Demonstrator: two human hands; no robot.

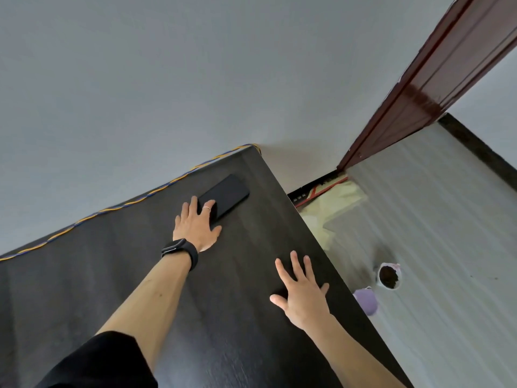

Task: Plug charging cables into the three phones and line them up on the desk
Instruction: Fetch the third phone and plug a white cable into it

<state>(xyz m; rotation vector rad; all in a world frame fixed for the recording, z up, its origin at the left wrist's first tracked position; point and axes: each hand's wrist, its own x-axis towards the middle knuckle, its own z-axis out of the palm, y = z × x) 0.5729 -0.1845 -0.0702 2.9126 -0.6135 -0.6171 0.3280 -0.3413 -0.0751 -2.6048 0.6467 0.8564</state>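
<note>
One black phone lies flat, screen dark, near the far right corner of the dark wooden desk. My left hand, with a ring and a black wristwatch, rests palm down with its fingertips on the phone's near end. My right hand hovers or rests flat over the desk near its right edge, fingers spread, holding nothing. No charging cable is plugged into the phone that I can see, and no other phones are in view.
A yellow-and-blue twisted cord runs along the desk's back edge against the grey wall. Right of the desk, on the floor, stand a cup with dark contents and a purple object. A dark red door frame rises at the right.
</note>
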